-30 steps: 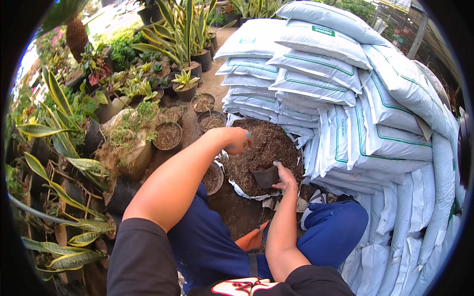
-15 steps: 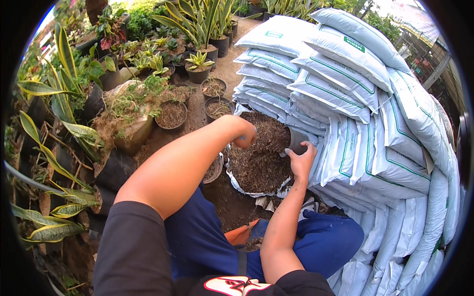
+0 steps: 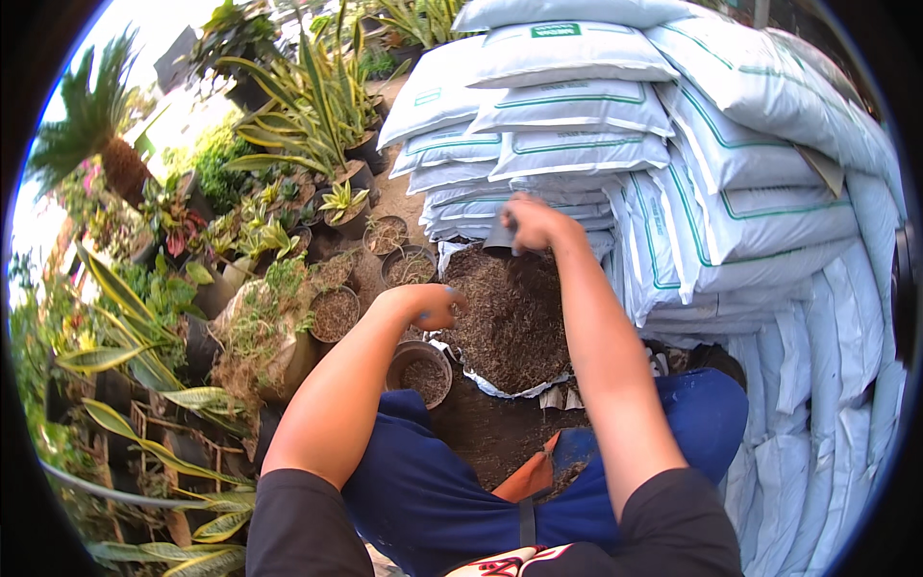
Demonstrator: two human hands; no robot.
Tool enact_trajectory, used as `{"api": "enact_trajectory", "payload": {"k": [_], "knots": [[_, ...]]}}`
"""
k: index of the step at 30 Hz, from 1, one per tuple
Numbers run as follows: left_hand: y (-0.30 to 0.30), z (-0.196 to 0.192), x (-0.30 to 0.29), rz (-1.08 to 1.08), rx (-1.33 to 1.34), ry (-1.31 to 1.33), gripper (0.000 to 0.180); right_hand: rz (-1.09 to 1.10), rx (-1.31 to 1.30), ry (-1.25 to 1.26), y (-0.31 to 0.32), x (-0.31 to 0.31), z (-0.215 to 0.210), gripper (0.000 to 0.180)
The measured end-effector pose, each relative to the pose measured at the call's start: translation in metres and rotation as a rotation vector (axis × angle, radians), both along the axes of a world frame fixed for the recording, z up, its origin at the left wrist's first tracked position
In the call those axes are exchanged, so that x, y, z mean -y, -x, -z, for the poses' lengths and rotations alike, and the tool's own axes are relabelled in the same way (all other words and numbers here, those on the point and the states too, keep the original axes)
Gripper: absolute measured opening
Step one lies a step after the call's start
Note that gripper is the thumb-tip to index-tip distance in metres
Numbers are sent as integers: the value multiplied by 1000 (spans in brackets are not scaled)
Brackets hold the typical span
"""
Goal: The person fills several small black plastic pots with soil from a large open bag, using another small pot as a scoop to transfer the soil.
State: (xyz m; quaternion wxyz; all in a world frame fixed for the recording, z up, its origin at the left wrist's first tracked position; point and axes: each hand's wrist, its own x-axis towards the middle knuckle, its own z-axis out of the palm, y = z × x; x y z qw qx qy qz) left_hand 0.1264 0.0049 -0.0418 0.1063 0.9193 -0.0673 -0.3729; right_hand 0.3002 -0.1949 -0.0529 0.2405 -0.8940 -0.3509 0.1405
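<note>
My right hand grips a small dark plant pot, tilted over the far side of a heap of brown potting mix. Darker, blurred mix shows just under the pot's mouth. The heap sits in an opened white sack whose rim is folded down. At the heap's left edge my left hand hovers with loosely bent fingers, somewhat apart, and nothing visible in them. Below that hand stands a round pot filled with mix.
White sacks are stacked high behind and to the right of the heap. Filled pots line the left side, beside a large planter and snake plants. Between my knees lies an orange and blue thing with mix on it.
My right hand has carried the pot from the heap's right edge to its far side. My left hand has drawn back from above the mix to its left edge. The view has turned rightward.
</note>
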Motion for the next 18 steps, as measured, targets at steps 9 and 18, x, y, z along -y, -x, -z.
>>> {"api": "enact_trajectory", "payload": {"k": [9,18], "knots": [[4,-7,8,-59,31,-5,50,66,-12,-404,-22,24,95,53],[8,-26,34,-18,99,17,51,1039,-534,-1245,2,75,206,35]]}}
